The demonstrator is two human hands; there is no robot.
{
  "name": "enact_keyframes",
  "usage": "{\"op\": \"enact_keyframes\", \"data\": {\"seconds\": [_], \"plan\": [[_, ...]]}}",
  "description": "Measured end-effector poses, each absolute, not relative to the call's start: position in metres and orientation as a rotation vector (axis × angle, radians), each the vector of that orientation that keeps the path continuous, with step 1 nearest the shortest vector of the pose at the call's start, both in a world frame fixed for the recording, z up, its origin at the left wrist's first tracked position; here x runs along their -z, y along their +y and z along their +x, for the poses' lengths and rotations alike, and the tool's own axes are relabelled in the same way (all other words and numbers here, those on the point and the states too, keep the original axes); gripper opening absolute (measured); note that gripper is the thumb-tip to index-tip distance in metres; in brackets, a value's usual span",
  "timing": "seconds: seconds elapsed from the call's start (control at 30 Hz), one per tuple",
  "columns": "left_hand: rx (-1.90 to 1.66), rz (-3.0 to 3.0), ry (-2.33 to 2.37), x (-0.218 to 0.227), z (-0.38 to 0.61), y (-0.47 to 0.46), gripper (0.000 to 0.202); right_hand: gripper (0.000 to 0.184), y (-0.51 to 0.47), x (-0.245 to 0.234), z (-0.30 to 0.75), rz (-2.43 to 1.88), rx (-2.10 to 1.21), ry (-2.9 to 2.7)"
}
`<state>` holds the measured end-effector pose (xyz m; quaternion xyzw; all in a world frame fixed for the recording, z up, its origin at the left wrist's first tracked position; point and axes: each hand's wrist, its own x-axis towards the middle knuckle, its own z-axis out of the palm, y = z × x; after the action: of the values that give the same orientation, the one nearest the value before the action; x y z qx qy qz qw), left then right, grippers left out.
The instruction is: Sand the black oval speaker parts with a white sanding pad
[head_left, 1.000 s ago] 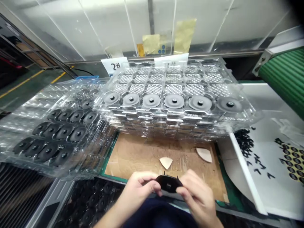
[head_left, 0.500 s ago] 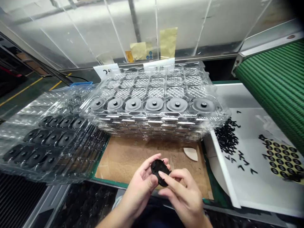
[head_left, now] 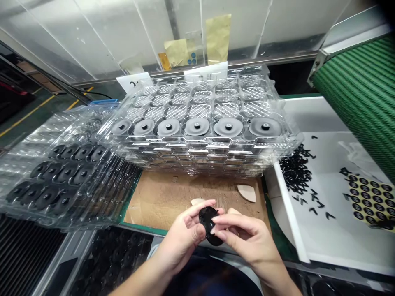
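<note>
Both my hands hold one small black oval plastic part [head_left: 209, 222] low in the middle of the view, above a brown cardboard sheet [head_left: 160, 197]. My left hand [head_left: 185, 236] grips it from the left with thumb and fingers curled round it. My right hand [head_left: 247, 238] pinches its right side with fingertips pressed on its face. Behind stands a stack of clear plastic trays [head_left: 200, 152]; the top tray's front row holds several grey round discs [head_left: 196, 126].
A clear tray with several black parts [head_left: 61, 176] lies at the left. At the right, a white tray [head_left: 327, 230] holds a heap of tiny black clips [head_left: 294, 170] and a sheet of black rings [head_left: 370, 199]. A green ribbed belt [head_left: 364, 90] runs at the far right. Two pale wedge pieces [head_left: 247, 192] lie on the cardboard.
The black part has been turned from flat to tilted on edge between my hands, and my right fingers have shifted over its face. The view has drifted right.
</note>
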<state>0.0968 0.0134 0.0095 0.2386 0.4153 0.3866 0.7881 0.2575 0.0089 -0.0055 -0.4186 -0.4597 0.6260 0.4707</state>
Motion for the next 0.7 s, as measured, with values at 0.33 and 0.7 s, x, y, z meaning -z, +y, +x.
{"op": "enact_keyframes", "data": {"seconds": [0.33,0.7], "plan": [[-0.832,0.562,0.98,-0.008,0.094,0.015,0.064,0.018,0.003,0.018,0.251,-1.044,-1.686,-0.923],[-0.633,0.686,0.978,0.007,0.046,0.02,0.062,0.018,0.009,0.068,0.243,-1.15,-1.474,-1.009]]}}
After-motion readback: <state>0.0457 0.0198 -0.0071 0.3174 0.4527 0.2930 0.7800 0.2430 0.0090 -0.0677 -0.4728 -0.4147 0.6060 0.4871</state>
